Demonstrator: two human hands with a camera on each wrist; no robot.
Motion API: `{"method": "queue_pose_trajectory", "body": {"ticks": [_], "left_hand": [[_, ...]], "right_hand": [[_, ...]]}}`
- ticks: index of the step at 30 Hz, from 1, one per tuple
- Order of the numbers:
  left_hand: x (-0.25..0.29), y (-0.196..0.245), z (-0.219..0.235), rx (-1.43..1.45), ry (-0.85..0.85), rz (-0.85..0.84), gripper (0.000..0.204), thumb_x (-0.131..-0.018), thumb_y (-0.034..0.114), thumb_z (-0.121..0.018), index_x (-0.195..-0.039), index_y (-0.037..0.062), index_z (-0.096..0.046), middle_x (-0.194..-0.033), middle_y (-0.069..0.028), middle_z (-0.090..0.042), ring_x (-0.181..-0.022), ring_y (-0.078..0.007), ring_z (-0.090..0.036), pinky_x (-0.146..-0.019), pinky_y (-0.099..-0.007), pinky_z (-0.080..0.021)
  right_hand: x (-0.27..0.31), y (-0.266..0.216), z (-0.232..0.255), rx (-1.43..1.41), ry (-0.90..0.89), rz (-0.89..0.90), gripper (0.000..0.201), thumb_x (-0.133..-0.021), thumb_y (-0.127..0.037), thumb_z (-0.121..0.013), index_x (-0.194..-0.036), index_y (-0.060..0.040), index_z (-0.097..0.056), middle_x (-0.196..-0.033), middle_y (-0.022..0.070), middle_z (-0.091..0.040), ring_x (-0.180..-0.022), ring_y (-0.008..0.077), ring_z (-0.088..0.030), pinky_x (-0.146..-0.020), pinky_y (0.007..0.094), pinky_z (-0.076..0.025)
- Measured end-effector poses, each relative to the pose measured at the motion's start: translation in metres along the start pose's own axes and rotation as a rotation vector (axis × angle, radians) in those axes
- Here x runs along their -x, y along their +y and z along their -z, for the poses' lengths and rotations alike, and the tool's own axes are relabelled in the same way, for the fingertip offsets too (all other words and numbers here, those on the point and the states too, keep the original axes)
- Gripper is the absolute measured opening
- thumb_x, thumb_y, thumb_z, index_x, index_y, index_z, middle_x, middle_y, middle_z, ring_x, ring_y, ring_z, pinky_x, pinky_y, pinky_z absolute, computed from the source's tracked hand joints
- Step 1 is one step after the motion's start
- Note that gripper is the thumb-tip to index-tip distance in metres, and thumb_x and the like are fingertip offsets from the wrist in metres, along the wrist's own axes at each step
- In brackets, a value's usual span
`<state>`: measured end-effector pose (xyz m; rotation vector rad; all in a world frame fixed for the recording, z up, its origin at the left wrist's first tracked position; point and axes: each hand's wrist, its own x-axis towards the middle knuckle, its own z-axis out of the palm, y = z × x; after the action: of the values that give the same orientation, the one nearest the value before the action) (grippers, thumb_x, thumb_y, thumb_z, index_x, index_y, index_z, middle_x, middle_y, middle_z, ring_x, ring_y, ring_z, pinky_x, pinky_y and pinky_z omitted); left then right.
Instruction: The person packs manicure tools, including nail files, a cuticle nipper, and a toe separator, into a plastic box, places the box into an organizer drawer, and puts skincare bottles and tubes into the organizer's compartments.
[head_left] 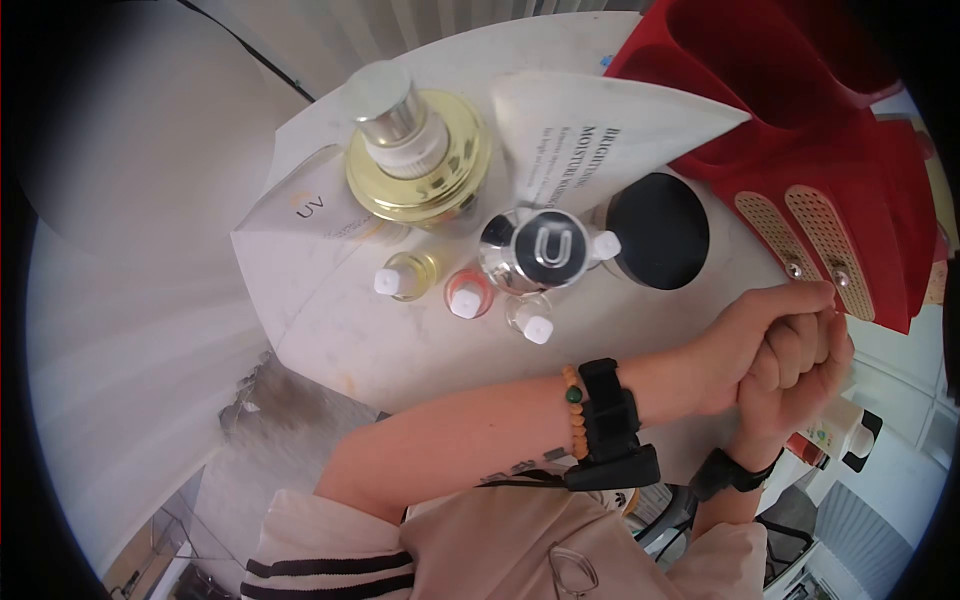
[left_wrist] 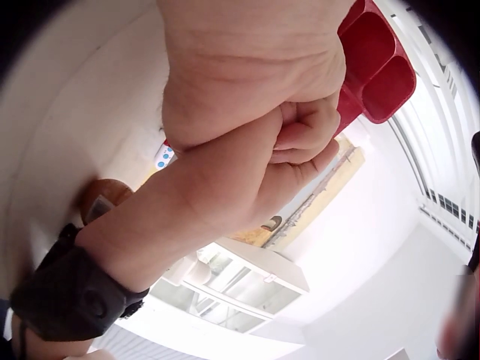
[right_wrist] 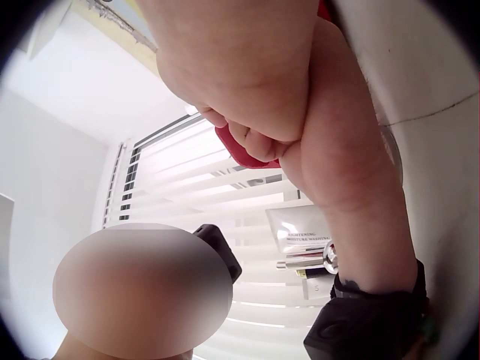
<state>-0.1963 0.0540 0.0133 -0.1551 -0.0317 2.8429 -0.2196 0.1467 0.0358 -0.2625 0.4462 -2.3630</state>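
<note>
My left hand (head_left: 735, 345), with a beaded bracelet at its wrist, and my right hand (head_left: 795, 395) are clasped together at the table's right side. The left fingers curl in against the right hand, the left thumb lying along the top. The right fingers wrap round the far side of the left hand. In the left wrist view the left hand (left_wrist: 251, 75) covers much of the right hand (left_wrist: 202, 180). The right wrist view shows the right hand (right_wrist: 240, 67) pressed to the left hand (right_wrist: 345, 150). What lies between the palms is hidden.
On the white table (head_left: 400, 360) stand a gold-collared pump bottle (head_left: 420, 150), a white tube (head_left: 570, 140), a UV tube (head_left: 310, 205), a silver-capped bottle (head_left: 535, 250), a black-lidded jar (head_left: 658, 232) and several small vials. A red organizer (head_left: 850, 180) stands just beyond the hands.
</note>
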Motion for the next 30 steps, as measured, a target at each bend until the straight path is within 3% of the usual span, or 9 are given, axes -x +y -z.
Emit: {"method": "queue_pose_trajectory", "body": {"ticks": [3,8,9,12,15,21,22,26,30], "left_hand": [[0.001,0.000,0.004,-0.064,0.064,-0.021,0.035,-0.103,0.024,-0.058,-0.121,-0.0046,-0.066,-0.065,0.0027,-0.059,-0.049,-0.0084,-0.050,-0.043,-0.0191,-0.034],[0.005,0.001,0.012,-0.080,-0.081,-0.037,0.025,-0.101,0.028,-0.056,-0.106,0.0057,-0.066,-0.079,0.0040,-0.058,-0.066,-0.0050,-0.053,-0.055,-0.0202,-0.042],[0.010,0.008,-0.016,-0.104,0.231,0.049,0.032,-0.102,0.028,-0.053,-0.116,0.0023,-0.064,-0.089,-0.0014,-0.063,-0.078,-0.0079,-0.059,-0.066,-0.0228,-0.048],[0.004,0.011,0.017,-0.270,-0.100,0.004,0.046,-0.104,0.034,-0.040,-0.128,-0.0014,-0.057,-0.120,-0.0154,-0.064,-0.105,-0.0218,-0.063,-0.092,-0.0309,-0.050],[0.006,0.013,0.016,-0.294,-0.158,0.012,0.052,-0.103,0.040,-0.037,-0.133,0.0031,-0.057,-0.134,-0.0179,-0.058,-0.124,-0.0333,-0.056,-0.108,-0.0460,-0.042],[0.008,0.010,0.014,-0.237,-0.255,0.101,0.057,-0.099,0.050,-0.039,-0.138,0.0130,-0.057,-0.142,-0.0140,-0.053,-0.131,-0.0335,-0.051,-0.108,-0.0619,-0.037],[0.008,0.010,0.015,-0.249,-0.256,0.117,0.057,-0.099,0.050,-0.039,-0.138,0.0130,-0.057,-0.142,-0.0140,-0.053,-0.131,-0.0335,-0.051,-0.108,-0.0619,-0.037],[0.006,0.008,0.004,-0.446,-0.090,0.062,0.047,-0.097,0.057,-0.042,-0.115,0.0152,-0.053,-0.110,-0.0048,-0.054,-0.107,-0.0231,-0.056,-0.096,-0.0526,-0.045],[0.004,0.010,0.006,-0.469,-0.024,0.069,0.045,-0.097,0.056,-0.043,-0.112,0.0151,-0.053,-0.111,-0.0041,-0.053,-0.107,-0.0216,-0.055,-0.095,-0.0494,-0.045]], "right_hand": [[0.001,-0.001,-0.002,0.023,0.015,-0.034,0.035,-0.106,-0.022,-0.045,-0.073,-0.0153,-0.033,-0.060,-0.0042,-0.025,-0.045,0.0077,-0.021,-0.043,0.0276,-0.016],[0.005,0.006,-0.012,0.114,0.269,-0.060,0.031,-0.105,-0.022,-0.047,-0.076,-0.0145,-0.037,-0.062,-0.0055,-0.025,-0.049,0.0087,-0.025,-0.047,0.0285,-0.022],[0.002,0.003,-0.001,0.040,0.023,-0.125,0.034,-0.105,-0.021,-0.047,-0.074,-0.0138,-0.037,-0.062,-0.0051,-0.025,-0.049,0.0088,-0.025,-0.047,0.0288,-0.023],[-0.002,0.008,0.012,0.030,-0.114,-0.087,0.038,-0.106,-0.024,-0.046,-0.071,-0.0131,-0.035,-0.061,-0.0046,-0.027,-0.050,0.0089,-0.025,-0.050,0.0294,-0.022],[-0.005,0.041,-0.003,-0.179,0.400,0.080,0.029,-0.102,-0.019,-0.049,-0.075,-0.0161,-0.059,-0.057,-0.0041,-0.029,-0.046,0.0089,-0.027,-0.043,0.0248,-0.022],[-0.035,0.092,0.029,-1.063,0.162,0.769,0.020,-0.100,-0.021,-0.050,-0.091,-0.0163,-0.068,-0.056,-0.0044,-0.032,-0.046,0.0099,-0.032,-0.042,0.0236,-0.026],[-0.029,0.083,0.018,-0.942,0.152,0.717,0.040,-0.105,-0.029,-0.050,-0.069,-0.0140,-0.040,-0.057,-0.0064,-0.032,-0.045,0.0077,-0.033,-0.047,0.0203,-0.032],[-0.034,0.095,0.055,-0.923,0.044,0.573,0.040,-0.104,-0.024,-0.049,-0.067,-0.0144,-0.038,-0.056,-0.0063,-0.031,-0.043,0.0066,-0.030,-0.043,0.0212,-0.027],[-0.051,0.104,0.098,-0.859,-0.080,0.328,0.040,-0.103,-0.016,-0.047,-0.064,-0.0149,-0.036,-0.054,-0.0062,-0.029,-0.041,0.0051,-0.024,-0.038,0.0222,-0.021]]}}
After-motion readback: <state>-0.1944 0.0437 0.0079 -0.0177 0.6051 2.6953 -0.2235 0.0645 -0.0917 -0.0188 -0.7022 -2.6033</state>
